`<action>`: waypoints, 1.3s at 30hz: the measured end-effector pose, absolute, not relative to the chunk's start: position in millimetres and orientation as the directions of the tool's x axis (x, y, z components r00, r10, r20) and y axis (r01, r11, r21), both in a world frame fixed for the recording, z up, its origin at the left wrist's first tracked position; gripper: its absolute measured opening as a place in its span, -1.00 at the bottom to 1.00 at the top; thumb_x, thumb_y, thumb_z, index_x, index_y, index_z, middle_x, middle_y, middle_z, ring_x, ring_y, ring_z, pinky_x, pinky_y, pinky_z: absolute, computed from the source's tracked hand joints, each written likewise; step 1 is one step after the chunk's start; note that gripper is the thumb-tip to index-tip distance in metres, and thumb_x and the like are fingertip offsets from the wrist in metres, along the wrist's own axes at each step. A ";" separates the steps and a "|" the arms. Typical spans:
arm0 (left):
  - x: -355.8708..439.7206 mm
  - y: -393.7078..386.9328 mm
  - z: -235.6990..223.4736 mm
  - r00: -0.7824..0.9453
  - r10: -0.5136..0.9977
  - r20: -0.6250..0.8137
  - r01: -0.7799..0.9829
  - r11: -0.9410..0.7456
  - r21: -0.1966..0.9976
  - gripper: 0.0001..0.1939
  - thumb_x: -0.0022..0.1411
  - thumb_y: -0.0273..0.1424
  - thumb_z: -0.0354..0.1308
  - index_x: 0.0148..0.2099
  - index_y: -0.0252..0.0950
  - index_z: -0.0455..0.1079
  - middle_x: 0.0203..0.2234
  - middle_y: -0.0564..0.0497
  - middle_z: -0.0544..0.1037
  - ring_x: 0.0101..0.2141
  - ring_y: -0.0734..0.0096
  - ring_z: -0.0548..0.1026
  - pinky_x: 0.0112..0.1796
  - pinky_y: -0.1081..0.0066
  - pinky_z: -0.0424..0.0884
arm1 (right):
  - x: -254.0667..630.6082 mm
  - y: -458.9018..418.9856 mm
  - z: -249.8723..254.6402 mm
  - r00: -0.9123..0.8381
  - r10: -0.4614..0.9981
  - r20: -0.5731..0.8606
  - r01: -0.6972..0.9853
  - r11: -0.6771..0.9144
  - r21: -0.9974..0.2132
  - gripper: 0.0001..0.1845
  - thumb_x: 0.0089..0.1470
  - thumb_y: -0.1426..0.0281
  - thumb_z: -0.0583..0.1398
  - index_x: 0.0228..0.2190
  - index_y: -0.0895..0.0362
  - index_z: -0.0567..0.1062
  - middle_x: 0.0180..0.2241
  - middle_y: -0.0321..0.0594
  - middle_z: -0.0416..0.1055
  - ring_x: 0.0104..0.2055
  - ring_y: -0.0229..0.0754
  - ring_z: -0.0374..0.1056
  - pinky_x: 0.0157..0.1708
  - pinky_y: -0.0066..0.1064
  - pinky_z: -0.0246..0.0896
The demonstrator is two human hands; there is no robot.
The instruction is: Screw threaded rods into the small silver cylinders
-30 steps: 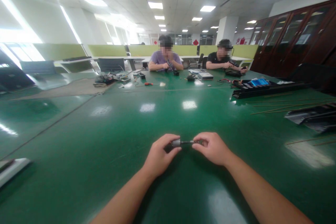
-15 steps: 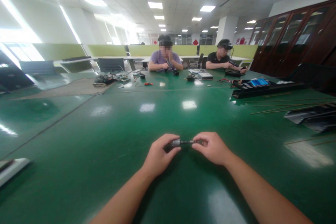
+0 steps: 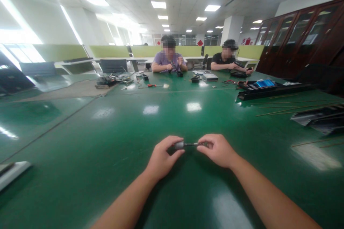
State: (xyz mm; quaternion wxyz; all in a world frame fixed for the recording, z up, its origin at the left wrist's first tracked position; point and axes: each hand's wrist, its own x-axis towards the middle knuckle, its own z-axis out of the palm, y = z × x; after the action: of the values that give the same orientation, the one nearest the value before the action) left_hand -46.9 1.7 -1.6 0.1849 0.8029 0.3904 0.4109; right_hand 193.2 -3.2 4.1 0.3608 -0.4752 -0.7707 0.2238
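Just above the green table (image 3: 113, 139), my two hands hold one small part between them. My left hand (image 3: 162, 158) pinches a small grey metal cylinder (image 3: 179, 145) with thumb and fingers. A thin dark shaft (image 3: 191, 145) runs from the cylinder to my right hand (image 3: 217, 150), whose fingers are closed on its other end. What the right fingers cover is hidden.
Two people sit at the far side, a person in purple (image 3: 168, 61) and a person in black (image 3: 228, 61), each handling small items. Tools and parts (image 3: 113, 79) lie near them. A long black tray (image 3: 271, 90) and thin rods (image 3: 290, 109) lie at right. A white-edged object (image 3: 12, 173) sits at left.
My hands and the part stay where they were. The person in purple has shifted a hand slightly.
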 end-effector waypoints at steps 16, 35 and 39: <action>-47.6 2.0 -1.5 0.360 0.785 0.505 0.481 -0.619 0.620 -0.74 0.18 -0.43 0.26 -0.05 -0.21 0.47 -0.17 -0.05 0.56 -0.15 0.28 0.52 -0.07 0.27 0.46 | 194.0 -2.8 5.6 -0.294 0.889 0.352 0.574 0.458 -0.678 -0.89 0.03 0.36 0.28 -0.39 0.11 0.62 -0.53 -0.31 0.44 -0.54 -0.28 0.19 -0.49 -0.44 0.00; -49.9 12.9 4.8 -0.236 0.968 -0.089 -0.307 0.013 0.952 -0.75 0.20 -0.49 0.22 -0.06 -0.44 0.46 -0.29 -0.12 0.57 -0.31 0.35 0.55 -0.14 0.31 0.51 | 204.9 31.3 -26.3 -0.161 0.962 0.223 0.367 0.268 -0.891 -0.54 0.26 0.15 0.01 -0.49 0.16 0.49 -0.49 -0.23 0.52 -0.40 -0.21 0.39 -0.34 -0.44 0.17; -65.7 1.5 25.3 -0.219 0.963 -0.159 -0.457 0.043 0.888 -0.88 0.23 -0.59 0.12 -0.22 -0.40 0.48 -0.30 -0.11 0.57 -0.30 0.40 0.56 -0.25 0.44 0.55 | 208.5 35.7 -27.8 -0.135 0.966 0.219 0.376 0.255 -0.891 -0.53 0.25 0.14 0.01 -0.49 0.17 0.50 -0.50 -0.22 0.52 -0.41 -0.20 0.40 -0.35 -0.43 0.17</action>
State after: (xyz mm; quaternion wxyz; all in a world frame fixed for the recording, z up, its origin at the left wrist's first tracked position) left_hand -65.7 1.5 25.3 0.5601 0.2774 0.4556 0.6338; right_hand 208.5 35.7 -27.8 0.4248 -0.5020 -0.6685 0.3474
